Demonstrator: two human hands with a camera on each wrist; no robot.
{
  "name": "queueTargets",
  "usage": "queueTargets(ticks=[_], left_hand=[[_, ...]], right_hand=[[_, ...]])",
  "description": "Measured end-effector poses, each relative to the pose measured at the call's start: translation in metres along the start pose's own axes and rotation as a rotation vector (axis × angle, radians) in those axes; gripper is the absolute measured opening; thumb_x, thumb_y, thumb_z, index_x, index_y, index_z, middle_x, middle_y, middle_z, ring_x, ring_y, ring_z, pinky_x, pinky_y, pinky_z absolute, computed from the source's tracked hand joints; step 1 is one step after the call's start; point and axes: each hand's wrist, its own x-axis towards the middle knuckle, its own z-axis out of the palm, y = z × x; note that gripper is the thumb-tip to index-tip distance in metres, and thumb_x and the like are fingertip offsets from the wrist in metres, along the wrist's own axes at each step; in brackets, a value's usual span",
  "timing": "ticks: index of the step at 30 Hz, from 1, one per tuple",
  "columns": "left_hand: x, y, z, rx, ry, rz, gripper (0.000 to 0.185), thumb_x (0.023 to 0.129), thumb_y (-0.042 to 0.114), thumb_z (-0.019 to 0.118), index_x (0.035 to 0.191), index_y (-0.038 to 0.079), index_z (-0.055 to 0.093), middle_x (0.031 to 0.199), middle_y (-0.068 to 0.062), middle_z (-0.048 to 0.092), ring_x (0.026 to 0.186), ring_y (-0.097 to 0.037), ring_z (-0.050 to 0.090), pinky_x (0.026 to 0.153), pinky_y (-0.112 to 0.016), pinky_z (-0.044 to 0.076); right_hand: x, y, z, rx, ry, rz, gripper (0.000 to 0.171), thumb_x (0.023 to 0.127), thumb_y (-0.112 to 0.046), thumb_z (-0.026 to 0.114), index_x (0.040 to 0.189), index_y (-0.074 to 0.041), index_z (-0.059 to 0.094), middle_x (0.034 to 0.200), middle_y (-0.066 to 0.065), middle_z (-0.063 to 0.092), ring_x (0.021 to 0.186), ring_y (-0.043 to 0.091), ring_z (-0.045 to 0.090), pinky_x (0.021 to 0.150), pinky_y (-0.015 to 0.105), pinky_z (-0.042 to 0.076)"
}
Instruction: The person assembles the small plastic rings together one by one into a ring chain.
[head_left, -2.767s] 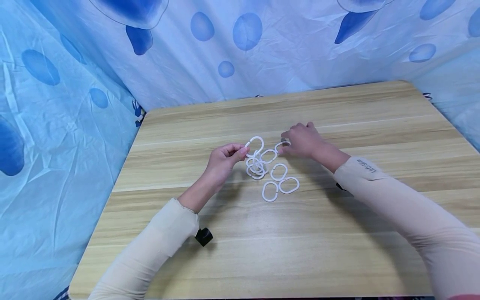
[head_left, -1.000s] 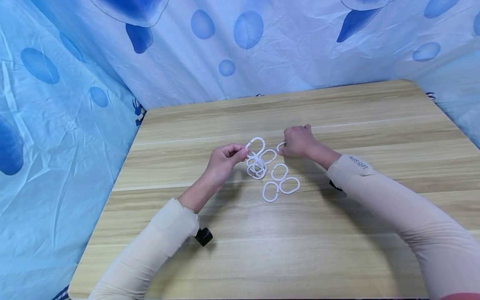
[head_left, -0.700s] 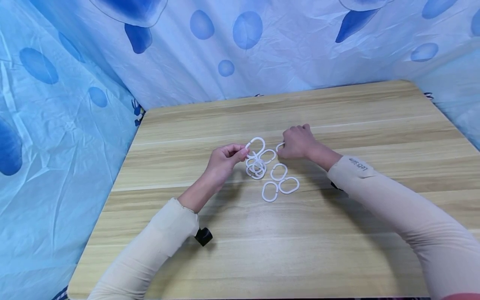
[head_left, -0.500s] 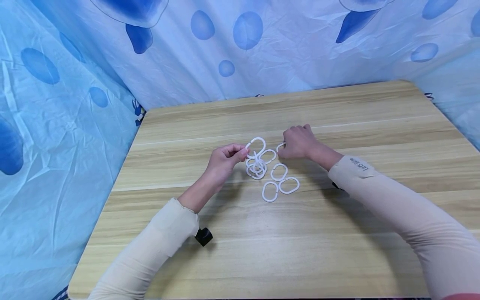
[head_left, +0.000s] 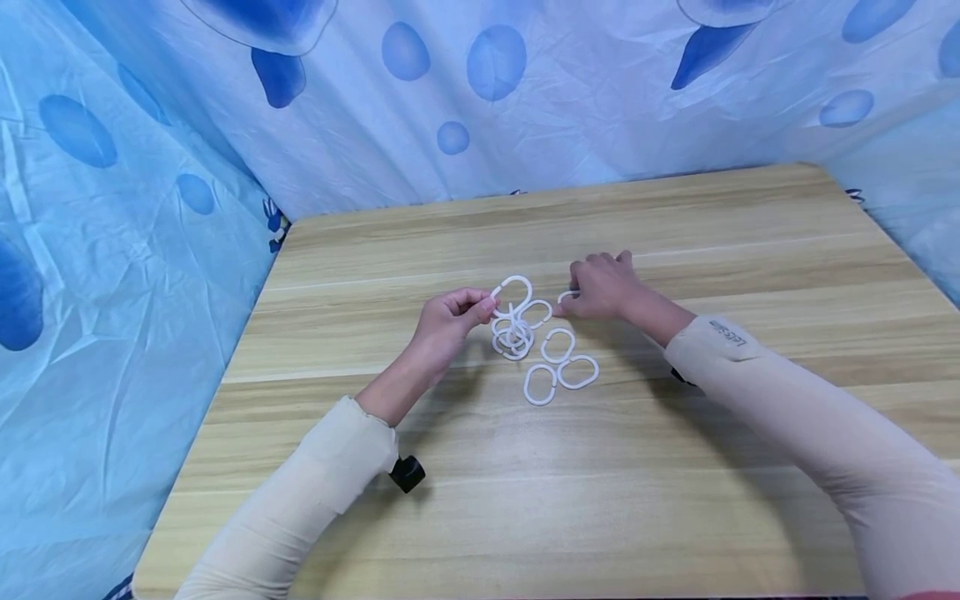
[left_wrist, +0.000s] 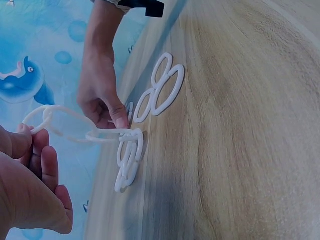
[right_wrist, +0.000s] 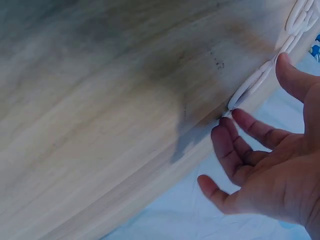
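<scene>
Left hand [head_left: 448,315]: pinches the top ring of a chain of white plastic rings [head_left: 513,323] between thumb and fingertips, holding that ring up off the bench [head_left: 525,500].
Risk at the chain: the lifted ring looks to be a split hook with an open gap; if the pinch loosens or tilts, the linked rings could slide off through the gap and the chain could drop back into a tangle.
Chain look: thin, smooth, white oval loops, several bunched and overlapping at the middle of the bench, the rest hanging from the held ring.
Loose rings [head_left: 558,367]: three ovals lying flat just right of the chain, touching one another.
Right hand [head_left: 603,287]: fingers loosely bent, thumb and fingertips touching a single ring [head_left: 567,295] flat on the bench; no closed grip shows.
Risk at the right: the thin, flat ring may skid away instead of lifting.
</scene>
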Motion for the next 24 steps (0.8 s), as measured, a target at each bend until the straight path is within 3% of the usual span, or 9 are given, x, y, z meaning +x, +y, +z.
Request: queueTargets(ticks=[4,10,18,24], left_hand=[[0.000,0.000,0.000,0.000,0.001,-0.005,0.026,0.094,0.011,0.062,0.108,-0.012,0.063,0.084,0.003,0.064,0.081,-0.010,0.057,0.091,-0.030,0.047],[0.001,-0.001,0.000,0.003,0.004,-0.002,0.026,0.094,0.010,0.062,0.108,-0.012,0.063,0.083,0.003,0.063,0.080,-0.009,0.057,0.090,-0.029,0.047],[0.001,-0.001,0.000,0.000,0.003,-0.005,0.027,0.094,0.010,0.062,0.109,-0.012,0.063,0.082,0.004,0.064,0.080,-0.009,0.057,0.090,-0.028,0.047],[0.001,-0.001,0.001,-0.004,0.014,-0.010,0.022,0.094,0.009,0.062,0.105,-0.009,0.065,0.083,0.003,0.064,0.080,-0.009,0.057,0.088,-0.027,0.048]], right_hand=[[-0.004,0.000,0.002,-0.058,-0.032,0.024,0.062,0.080,-0.062,0.065,0.102,-0.004,0.059,0.095,0.014,0.063,0.093,0.037,0.057,0.090,0.060,0.030],[-0.006,-0.007,0.005,-0.086,-0.054,0.034,0.062,0.088,-0.054,0.061,0.116,0.001,0.053,0.102,0.023,0.064,0.100,0.046,0.056,0.092,0.061,0.032],[-0.006,-0.011,0.003,-0.028,-0.068,0.048,0.055,0.088,-0.048,0.065,0.112,-0.001,0.053,0.101,0.024,0.062,0.098,0.045,0.057,0.089,0.058,0.034],[-0.003,-0.009,-0.001,0.039,-0.124,0.083,0.053,0.086,-0.048,0.067,0.106,-0.001,0.052,0.091,0.015,0.061,0.094,0.039,0.058,0.094,0.060,0.029]])
